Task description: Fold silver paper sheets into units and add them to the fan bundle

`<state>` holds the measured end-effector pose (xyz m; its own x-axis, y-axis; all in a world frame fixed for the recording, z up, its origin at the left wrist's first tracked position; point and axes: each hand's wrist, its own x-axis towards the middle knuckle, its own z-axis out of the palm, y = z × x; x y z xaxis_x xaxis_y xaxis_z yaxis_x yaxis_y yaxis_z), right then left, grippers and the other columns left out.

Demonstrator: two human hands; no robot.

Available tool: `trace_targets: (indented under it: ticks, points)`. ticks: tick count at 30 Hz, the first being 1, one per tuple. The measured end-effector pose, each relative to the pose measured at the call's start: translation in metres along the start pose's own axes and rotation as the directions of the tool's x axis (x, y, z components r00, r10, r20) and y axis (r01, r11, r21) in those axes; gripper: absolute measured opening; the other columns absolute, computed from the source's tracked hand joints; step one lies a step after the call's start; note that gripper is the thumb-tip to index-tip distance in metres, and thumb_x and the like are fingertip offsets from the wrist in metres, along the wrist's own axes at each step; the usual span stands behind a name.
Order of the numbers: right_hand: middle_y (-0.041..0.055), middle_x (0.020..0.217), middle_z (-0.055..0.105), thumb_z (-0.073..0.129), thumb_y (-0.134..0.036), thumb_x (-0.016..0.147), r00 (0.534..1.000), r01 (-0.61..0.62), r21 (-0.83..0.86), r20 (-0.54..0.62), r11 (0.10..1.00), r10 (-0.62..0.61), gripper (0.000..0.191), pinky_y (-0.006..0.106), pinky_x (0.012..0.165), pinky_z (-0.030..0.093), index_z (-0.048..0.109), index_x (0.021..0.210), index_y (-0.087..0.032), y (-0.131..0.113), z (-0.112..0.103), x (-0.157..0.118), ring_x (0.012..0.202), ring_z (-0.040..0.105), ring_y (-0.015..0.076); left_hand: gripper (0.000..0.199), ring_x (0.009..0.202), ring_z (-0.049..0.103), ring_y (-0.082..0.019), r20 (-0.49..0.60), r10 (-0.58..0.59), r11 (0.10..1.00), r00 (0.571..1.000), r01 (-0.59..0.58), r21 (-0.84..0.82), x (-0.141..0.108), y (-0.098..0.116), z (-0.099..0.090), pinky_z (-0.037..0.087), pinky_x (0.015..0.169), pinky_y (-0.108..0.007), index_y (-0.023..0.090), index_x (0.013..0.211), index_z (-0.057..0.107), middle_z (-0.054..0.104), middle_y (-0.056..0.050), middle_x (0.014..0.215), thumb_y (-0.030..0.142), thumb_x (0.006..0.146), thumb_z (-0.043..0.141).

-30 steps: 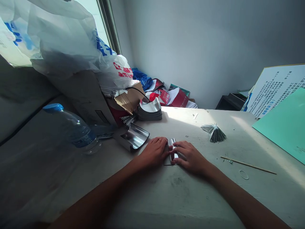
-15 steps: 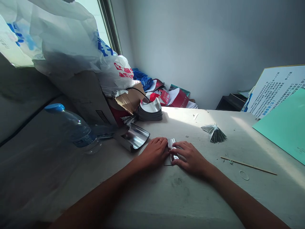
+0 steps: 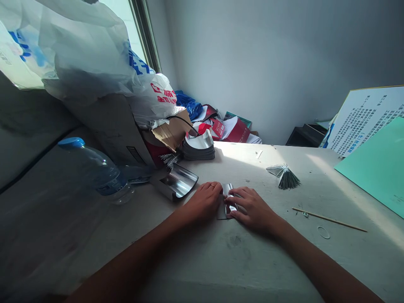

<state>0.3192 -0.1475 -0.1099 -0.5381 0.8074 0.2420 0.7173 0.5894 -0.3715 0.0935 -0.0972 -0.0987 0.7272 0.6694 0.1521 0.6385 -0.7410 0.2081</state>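
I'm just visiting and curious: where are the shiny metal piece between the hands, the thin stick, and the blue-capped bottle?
Shiny metal piece (image 3: 227, 188): head view, on its far end.
Thin stick (image 3: 330, 219): head view, midway along its length.
Blue-capped bottle (image 3: 110, 184): head view, on its label.

A blue-capped bottle (image 3: 109, 179) sits near a box (image 3: 109, 122) topped with white plastic bags (image 3: 90, 54), while a green sheet (image 3: 377, 166) overlaps a printed board (image 3: 362, 120).
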Motion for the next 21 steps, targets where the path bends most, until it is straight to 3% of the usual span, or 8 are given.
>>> trace_targets:
  ticks: [6, 12, 17, 21]
  points:
    - [0.0071, 0.138, 0.059, 0.063, -0.033, 0.093, 1.0, -0.002, -0.02, 0.0, 1.0, 0.002, 0.028, 0.048, 0.106, 0.038, 0.068, 0.12, -0.026, 0.0, 0.0, 0.0, 0.126, 0.05, 0.0282, 0.013, 0.13, 0.046, -0.029, -0.04, 0.091, 0.996, 0.995, -0.091, -0.011, 0.0, -0.002, -0.001, 0.041, 0.105, -0.044, 0.024, 0.103, 0.07, 0.053, -0.009, 0.138, 0.021, 0.094, 0.062]
    - [0.0057, 0.137, 0.059, 0.064, -0.035, 0.093, 1.0, 0.006, -0.026, -0.019, 1.0, -0.006, 0.033, 0.047, 0.107, 0.038, 0.066, 0.125, -0.028, 0.002, 0.003, -0.001, 0.125, 0.05, 0.0271, 0.018, 0.116, 0.057, -0.022, 0.01, 0.203, 0.976, 0.979, -0.202, -0.08, 0.003, -0.002, -0.005, 0.041, 0.1, -0.037, 0.029, 0.109, 0.073, 0.067, -0.003, 0.12, 0.024, 0.094, 0.065]
    - [0.0066, 0.137, 0.059, 0.065, -0.032, 0.092, 1.0, 0.01, -0.012, -0.03, 1.0, -0.01, 0.034, 0.048, 0.107, 0.038, 0.067, 0.126, -0.028, 0.005, 0.005, 0.0, 0.125, 0.051, 0.0279, 0.011, 0.103, 0.062, -0.019, -0.02, 0.159, 0.976, 0.987, -0.16, -0.145, 0.004, 0.004, -0.004, 0.044, 0.092, -0.031, 0.023, 0.094, 0.074, 0.07, -0.003, 0.107, 0.023, 0.093, 0.063]
    - [0.0083, 0.138, 0.058, 0.065, -0.031, 0.091, 0.999, 0.019, -0.004, -0.039, 1.0, -0.019, 0.035, 0.048, 0.107, 0.039, 0.067, 0.126, -0.027, 0.007, 0.007, 0.0, 0.126, 0.05, 0.0289, 0.016, 0.095, 0.063, -0.018, -0.044, 0.1, 0.982, 0.994, -0.105, -0.156, 0.005, 0.009, 0.0, 0.045, 0.089, -0.029, 0.022, 0.094, 0.074, 0.07, -0.004, 0.098, 0.021, 0.094, 0.058]
